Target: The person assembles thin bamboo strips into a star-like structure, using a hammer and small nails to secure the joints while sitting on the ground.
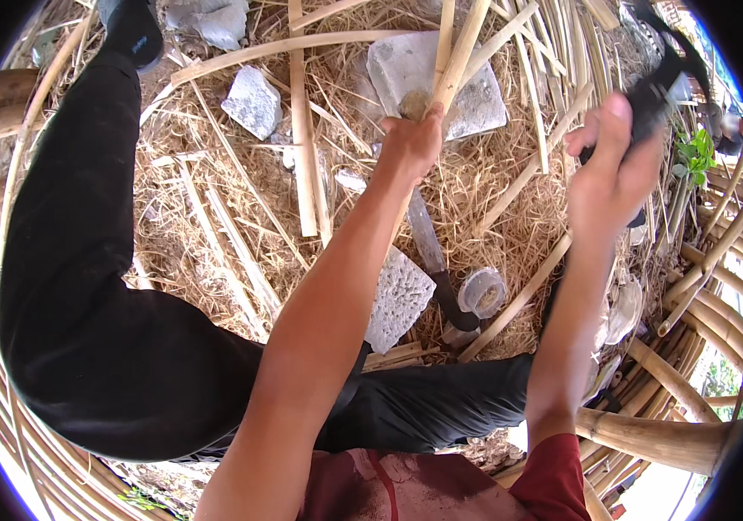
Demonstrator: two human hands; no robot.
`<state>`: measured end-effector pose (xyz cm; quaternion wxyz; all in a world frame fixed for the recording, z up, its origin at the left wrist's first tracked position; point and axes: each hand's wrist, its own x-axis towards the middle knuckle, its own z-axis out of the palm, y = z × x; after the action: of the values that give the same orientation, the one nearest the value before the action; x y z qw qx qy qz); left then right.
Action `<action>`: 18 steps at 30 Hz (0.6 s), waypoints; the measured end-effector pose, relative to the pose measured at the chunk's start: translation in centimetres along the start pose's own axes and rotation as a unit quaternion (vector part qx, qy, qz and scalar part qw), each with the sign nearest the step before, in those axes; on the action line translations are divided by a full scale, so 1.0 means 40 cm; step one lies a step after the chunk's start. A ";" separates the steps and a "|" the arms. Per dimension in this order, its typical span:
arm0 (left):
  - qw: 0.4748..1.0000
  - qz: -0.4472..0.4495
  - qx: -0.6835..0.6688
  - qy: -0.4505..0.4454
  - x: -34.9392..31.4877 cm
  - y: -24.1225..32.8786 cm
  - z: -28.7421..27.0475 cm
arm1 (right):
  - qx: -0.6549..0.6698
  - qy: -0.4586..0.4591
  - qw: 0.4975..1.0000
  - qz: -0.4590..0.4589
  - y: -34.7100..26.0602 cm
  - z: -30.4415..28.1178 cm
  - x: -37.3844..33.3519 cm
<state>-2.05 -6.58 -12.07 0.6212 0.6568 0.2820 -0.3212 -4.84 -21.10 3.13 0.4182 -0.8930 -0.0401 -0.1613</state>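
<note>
My left hand (pixel 415 143) is closed around a long bamboo strip (pixel 461 59) over a pale stone block (pixel 486 106). The strip slants away from me across the block, and its lower part runs down beneath my forearm. Off to the right, my right hand (pixel 619 165) is raised and blurred by motion. Its fingers are wrapped round the handle of a black hammer (pixel 680 61), whose dark head points away from me. A knife (pixel 426 234) with a metal blade and a black handle lies on the shavings below the block.
Between my black-trousered legs (pixel 68 243), shavings (pixel 189 234) and loose bamboo strips (pixel 302 148) cover the ground. A pitted stone (pixel 399 304), a clear plastic cup (pixel 482 292) and a grey rock (pixel 253 102) lie about. Bamboo poles (pixel 658 434) are at the right.
</note>
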 end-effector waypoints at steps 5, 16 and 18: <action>0.991 0.126 0.047 0.009 0.045 -0.030 0.055 | -0.244 -0.179 0.952 0.042 0.253 0.102 -0.047; 0.994 0.100 0.048 0.024 0.009 0.010 0.060 | -0.363 -0.142 0.918 -0.074 0.256 0.075 -0.036; 0.996 0.078 0.032 0.011 0.048 -0.034 0.003 | -0.164 -0.123 0.976 0.069 0.060 0.085 0.007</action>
<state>-1.88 -6.64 -14.41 0.6199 0.6997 0.2268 -0.2732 -3.22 -20.09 -0.58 0.2683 -0.9630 -0.0027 -0.0257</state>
